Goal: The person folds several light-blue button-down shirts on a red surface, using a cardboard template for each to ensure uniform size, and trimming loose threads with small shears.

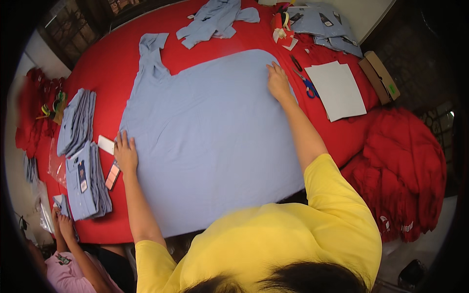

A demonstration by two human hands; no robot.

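A light blue shirt [210, 132] lies spread over the red-covered table, one sleeve [152, 53] stretching toward the far left. My left hand [126, 155] rests on its left edge, fingers extended and slightly apart, holding nothing. Farther off, my right hand [278, 82] lies open on the shirt near its far right edge, its fingers stretched over the cloth. Just left of my left hand are a white tag [106, 145] and a phone-like flat object [113, 176]. Blue-handled scissors [309, 88] and a small black tool [296, 62] lie to the right of my right hand.
Folded blue shirts form two stacks [78, 119] at left. White sheets [337, 90] and a cardboard box [379, 77] stand at right, below bagged shirts [325, 22]. Another blue shirt [215, 22] lies at the back. Red cloth [400, 171] is heaped at right. A person [80, 268] works at lower left.
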